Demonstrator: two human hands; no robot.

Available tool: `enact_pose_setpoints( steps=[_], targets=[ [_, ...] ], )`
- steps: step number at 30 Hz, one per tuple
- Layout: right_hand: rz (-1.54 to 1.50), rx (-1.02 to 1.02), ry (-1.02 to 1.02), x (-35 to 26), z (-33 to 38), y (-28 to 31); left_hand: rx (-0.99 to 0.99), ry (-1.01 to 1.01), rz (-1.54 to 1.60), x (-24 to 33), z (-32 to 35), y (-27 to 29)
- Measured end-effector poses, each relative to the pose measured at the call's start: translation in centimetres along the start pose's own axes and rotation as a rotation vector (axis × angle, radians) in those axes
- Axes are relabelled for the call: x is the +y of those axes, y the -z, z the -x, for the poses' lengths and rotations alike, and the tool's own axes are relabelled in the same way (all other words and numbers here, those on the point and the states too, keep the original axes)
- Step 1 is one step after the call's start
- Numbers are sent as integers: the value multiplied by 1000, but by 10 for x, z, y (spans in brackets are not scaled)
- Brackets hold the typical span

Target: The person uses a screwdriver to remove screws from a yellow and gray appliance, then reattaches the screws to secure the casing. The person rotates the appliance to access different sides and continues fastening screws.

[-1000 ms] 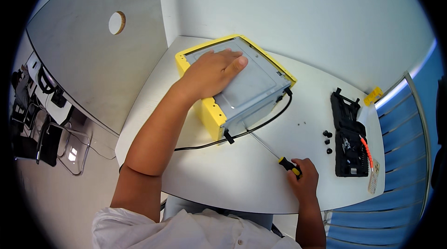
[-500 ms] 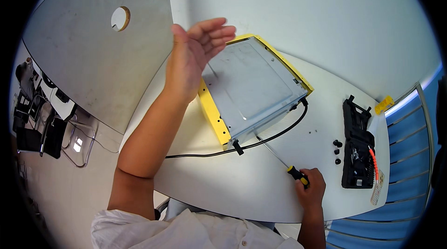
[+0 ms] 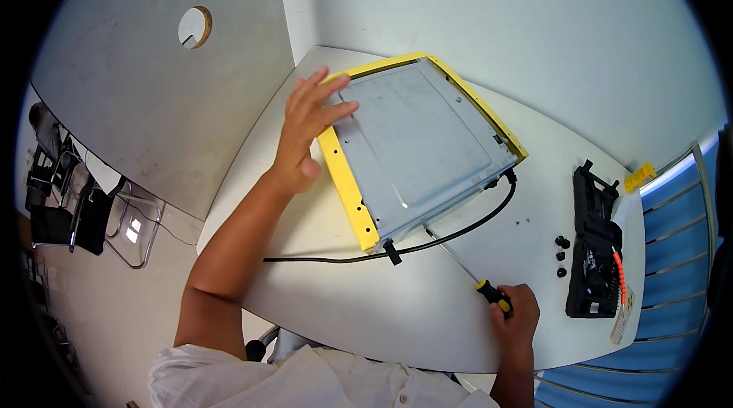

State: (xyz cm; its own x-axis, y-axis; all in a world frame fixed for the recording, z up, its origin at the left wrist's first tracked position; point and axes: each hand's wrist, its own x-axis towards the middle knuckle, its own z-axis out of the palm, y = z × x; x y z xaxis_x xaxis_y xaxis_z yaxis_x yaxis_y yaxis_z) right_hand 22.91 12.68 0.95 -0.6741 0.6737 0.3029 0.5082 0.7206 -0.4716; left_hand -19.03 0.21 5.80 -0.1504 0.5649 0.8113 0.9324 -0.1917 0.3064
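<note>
A flat grey metal appliance (image 3: 424, 141) with a yellow frame (image 3: 347, 190) rests at an angle on the white table. Near its far left corner is my left hand (image 3: 305, 122), fingers spread and holding nothing; whether the fingertips touch the frame I cannot tell. My right hand (image 3: 518, 312) grips the black and yellow handle of a long screwdriver (image 3: 462, 267) near the table's front. The shaft points at the appliance's near side, its tip close to the bottom edge. A black power cord (image 3: 458, 234) leaves the right corner and curves across the front, over the shaft.
On the right lies an open black tool case (image 3: 592, 255) with an orange flexible shaft (image 3: 619, 274) on it. Several small black parts (image 3: 561, 255) sit beside the case, and tiny screws (image 3: 523, 222) lie farther left. A white partition (image 3: 496, 19) rises behind the table.
My left hand has turned and come down to the left, its fingers now toward the appliance's left edge. My right hand keeps the screwdriver in nearly the same place. The view has shifted slightly.
</note>
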Motion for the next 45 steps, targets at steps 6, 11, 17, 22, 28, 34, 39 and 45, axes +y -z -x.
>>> enact_pose_setpoints(
  steps=[6,11,17,22,28,34,39,45],
  targets=[
    [3,-10,18,2,0,0,-20,-50,-5,-6,-1,5],
    [1,-29,31,2,0,2,102,-146,144,-11,-6,7],
    [14,-50,7,2,1,2,271,-202,8,-21,-21,49],
    [9,-45,16,2,1,3,77,-173,11,-14,-23,47],
    [3,-40,47,-1,0,5,-65,-77,110,-9,-19,34],
    [-1,-50,17,0,2,4,-118,-120,165,1,-22,25],
    [9,-40,21,0,2,3,-122,-160,216,2,-22,21],
    [16,-35,27,1,1,2,-152,-61,209,6,-20,21]
  ],
)
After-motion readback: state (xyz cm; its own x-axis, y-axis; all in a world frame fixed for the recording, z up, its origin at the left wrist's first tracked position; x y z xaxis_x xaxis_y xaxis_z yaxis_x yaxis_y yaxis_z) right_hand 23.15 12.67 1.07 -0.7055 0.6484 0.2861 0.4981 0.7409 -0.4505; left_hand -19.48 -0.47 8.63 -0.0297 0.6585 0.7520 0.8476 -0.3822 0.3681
